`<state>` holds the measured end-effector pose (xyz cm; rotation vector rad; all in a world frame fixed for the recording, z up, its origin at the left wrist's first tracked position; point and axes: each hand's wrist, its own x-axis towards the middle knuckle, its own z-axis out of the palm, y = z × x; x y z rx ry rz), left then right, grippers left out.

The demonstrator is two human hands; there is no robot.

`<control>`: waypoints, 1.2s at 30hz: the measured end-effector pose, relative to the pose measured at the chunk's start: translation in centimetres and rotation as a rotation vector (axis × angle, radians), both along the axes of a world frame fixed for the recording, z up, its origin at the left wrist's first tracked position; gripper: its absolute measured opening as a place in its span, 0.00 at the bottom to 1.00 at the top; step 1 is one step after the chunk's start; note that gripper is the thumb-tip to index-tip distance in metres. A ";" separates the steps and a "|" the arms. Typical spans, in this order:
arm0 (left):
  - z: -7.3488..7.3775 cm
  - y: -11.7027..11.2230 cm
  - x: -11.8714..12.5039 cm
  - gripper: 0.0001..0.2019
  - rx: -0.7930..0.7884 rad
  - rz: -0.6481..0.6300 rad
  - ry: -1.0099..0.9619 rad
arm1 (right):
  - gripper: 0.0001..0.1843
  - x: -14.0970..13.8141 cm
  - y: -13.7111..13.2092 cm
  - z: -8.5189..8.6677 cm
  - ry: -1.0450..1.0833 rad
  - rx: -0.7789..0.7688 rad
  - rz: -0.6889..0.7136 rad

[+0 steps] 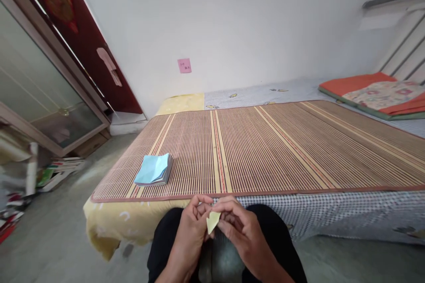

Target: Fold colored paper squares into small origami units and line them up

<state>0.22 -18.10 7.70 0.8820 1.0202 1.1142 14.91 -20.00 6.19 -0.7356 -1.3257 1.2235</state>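
Note:
Between my two hands, just off the bed's near edge and over my knees, is a small folded piece of pale yellow paper [213,222]. My left hand [195,221] pinches it from the left with bent fingers. From the other side my right hand [237,223] grips it between thumb and fingers. Part of the paper is covered by the fingertips. Beyond my hands to the left, a thick stack of light blue paper sheets [152,168] lies on the striped bamboo mat [192,150], its top sheet slightly lifted at a corner.
The mat covers a bed with a checked sheet [332,212] and a yellow cloth [133,221]. Folded orange bedding [358,83] lies at the far right. A pink note [184,65] is on the wall. A glass-panelled door [43,79] and piled items [59,168] stand left.

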 end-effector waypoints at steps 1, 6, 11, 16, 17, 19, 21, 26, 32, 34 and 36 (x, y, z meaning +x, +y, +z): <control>0.1 0.0 0.0 0.20 -0.001 0.003 -0.005 | 0.07 -0.1 -0.1 0.0 -0.020 0.028 -0.028; 0.8 0.0 -0.3 0.20 -0.032 0.025 -0.028 | 0.07 -0.3 -0.4 0.7 -0.157 0.218 -0.121; 1.3 -0.2 -0.7 0.16 -0.008 0.038 -0.036 | 0.09 -0.6 -0.4 0.8 -0.269 0.373 -0.150; 1.9 -0.9 -1.4 0.13 0.084 0.048 0.016 | 0.11 -0.4 -0.5 0.9 -0.283 0.445 -0.255; 2.0 -1.0 -1.6 0.12 0.111 0.027 0.033 | 0.11 -0.2 -0.6 1.0 -0.292 0.449 -0.269; 2.1 -1.1 -2.0 0.10 0.158 -0.014 0.067 | 0.11 0.0 -0.6 1.3 -0.312 0.463 -0.282; 2.1 -1.2 -2.3 0.09 0.178 -0.015 0.103 | 0.11 0.1 -0.6 1.4 -0.327 0.484 -0.289; 2.2 -1.2 -2.2 0.08 0.201 -0.004 0.136 | 0.09 -0.3 -0.4 1.4 -0.296 0.443 -0.382; 1.8 -1.3 -2.1 0.05 0.255 0.020 0.142 | 0.09 -0.1 -0.5 1.9 -0.291 0.435 -0.350; 1.6 -1.4 -2.0 0.05 0.238 0.034 0.075 | 0.09 0.1 -0.6 2.1 -0.255 0.430 -0.376; 1.6 -1.4 -1.9 0.05 0.217 0.041 -0.010 | 0.09 0.2 -0.7 2.1 -0.225 0.438 -0.409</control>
